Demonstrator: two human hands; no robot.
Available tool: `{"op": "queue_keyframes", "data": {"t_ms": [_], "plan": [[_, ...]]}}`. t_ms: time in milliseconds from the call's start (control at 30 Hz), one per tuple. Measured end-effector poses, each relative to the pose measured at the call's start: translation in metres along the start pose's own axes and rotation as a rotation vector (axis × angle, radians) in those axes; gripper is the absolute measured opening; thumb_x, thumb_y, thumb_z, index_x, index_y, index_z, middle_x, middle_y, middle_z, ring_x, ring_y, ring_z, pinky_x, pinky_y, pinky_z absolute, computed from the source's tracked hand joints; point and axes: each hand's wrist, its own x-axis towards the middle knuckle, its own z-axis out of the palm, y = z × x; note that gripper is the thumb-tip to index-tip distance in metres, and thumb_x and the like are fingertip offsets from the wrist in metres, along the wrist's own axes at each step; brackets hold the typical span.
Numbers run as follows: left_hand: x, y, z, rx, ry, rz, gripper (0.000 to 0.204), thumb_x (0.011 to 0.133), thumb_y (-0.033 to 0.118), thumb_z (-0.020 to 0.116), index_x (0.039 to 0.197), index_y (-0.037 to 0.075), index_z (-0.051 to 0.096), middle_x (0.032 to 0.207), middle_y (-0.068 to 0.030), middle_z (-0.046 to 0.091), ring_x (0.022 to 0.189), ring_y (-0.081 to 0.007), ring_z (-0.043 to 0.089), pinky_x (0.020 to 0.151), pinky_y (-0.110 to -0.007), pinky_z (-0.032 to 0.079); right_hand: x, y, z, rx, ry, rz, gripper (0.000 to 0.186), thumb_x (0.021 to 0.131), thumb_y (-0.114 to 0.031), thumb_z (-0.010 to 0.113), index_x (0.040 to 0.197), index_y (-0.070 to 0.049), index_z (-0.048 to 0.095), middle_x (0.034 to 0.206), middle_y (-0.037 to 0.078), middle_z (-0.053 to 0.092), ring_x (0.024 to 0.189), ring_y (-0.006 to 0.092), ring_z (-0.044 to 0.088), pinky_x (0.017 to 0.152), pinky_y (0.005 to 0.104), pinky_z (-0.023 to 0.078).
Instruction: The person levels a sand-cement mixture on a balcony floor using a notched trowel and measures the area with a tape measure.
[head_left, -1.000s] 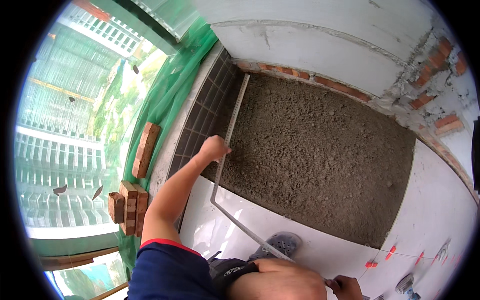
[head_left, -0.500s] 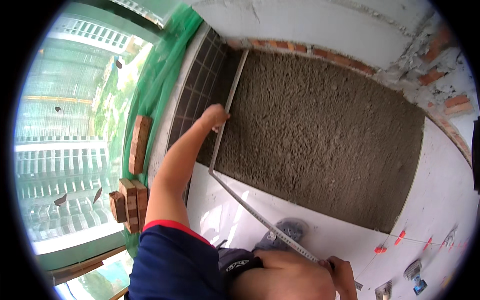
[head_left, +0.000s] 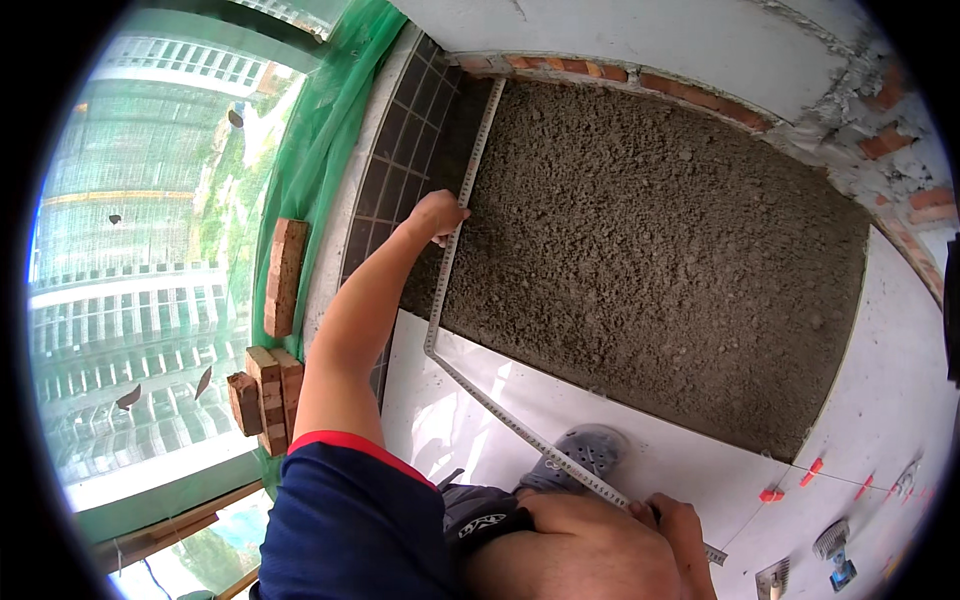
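A long pale measuring tape (head_left: 588, 480) runs from the brick base of the far wall, along the left side of a bed of grey-brown mortar (head_left: 660, 240). It bends sharply near the bed's near left corner, then crosses white tiles toward my right side. My left hand (head_left: 438, 214) is closed on the far stretch of tape, fingers pinched over its edge just above the mortar. Low in the picture, my right hand (head_left: 676, 530) grips the tape's near part. A short piece sticks out beyond that hand; a tape case cannot be made out.
Dark wall tiles (head_left: 395, 190) border the mortar on the left. Bricks (head_left: 285, 275) stand along the ledge by green netting (head_left: 310, 160). Pale floor tiles (head_left: 870, 330) lie right and near, with red tile levelling pieces (head_left: 771, 495), a notched trowel (head_left: 772, 578) and a blue-handled brush-like tool (head_left: 838, 560).
The view has shifted slightly, so the mortar bed appears a little higher and further right. Both hands keep their hold on the tape, whose marked face now shows more along the far stretch.
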Motion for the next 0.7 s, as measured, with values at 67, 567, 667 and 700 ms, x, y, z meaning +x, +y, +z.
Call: {"op": "queue_keyframes", "data": {"t_ms": [67,567,667,700], "plan": [[0.005,-0.012,0.007,-0.103,0.002,-0.055,0.043,0.097,0.033,0.054,0.089,-0.007,0.069,0.067,-0.0180,0.067,0.057,-0.0230,0.068,0.053,-0.036,0.057,0.003,-0.001,0.003,-0.031,0.000,0.000,0.036,0.089,-0.036,0.062,0.074,-0.004,0.061,0.060,0.016,0.059,0.058,0.0396,0.059,0.054,0.0458,0.045],[-0.014,0.015,-0.012,-0.258,-0.013,-0.217,0.048,0.096,0.034,0.056,0.081,-0.010,0.067,0.065,-0.0185,0.066,0.056,-0.0231,0.069,0.050,-0.037,0.056,0.019,-0.004,0.015,-0.052,-0.022,-0.070,0.035,0.089,-0.038,0.062,0.077,-0.005,0.063,0.066,0.017,0.063,0.065,0.0399,0.061,0.060,0.0469,0.048],[-0.018,0.019,-0.016,-0.304,-0.001,-0.250,0.050,0.095,0.037,0.057,0.078,-0.009,0.066,0.064,-0.0183,0.066,0.056,-0.0235,0.068,0.050,-0.037,0.056,0.022,-0.008,0.018,-0.051,-0.031,-0.083,0.036,0.089,-0.039,0.062,0.078,-0.005,0.063,0.067,0.017,0.063,0.067,0.0398,0.062,0.061,0.0468,0.048],[-0.018,0.019,-0.017,-0.314,0.001,-0.255,0.051,0.095,0.038,0.057,0.077,-0.009,0.066,0.063,-0.0183,0.066,0.055,-0.0236,0.068,0.050,-0.037,0.056,0.023,-0.008,0.019,-0.064,-0.040,-0.080,0.036,0.089,-0.040,0.062,0.078,-0.006,0.063,0.068,0.017,0.063,0.067,0.0398,0.062,0.061,0.0468,0.048]]}}
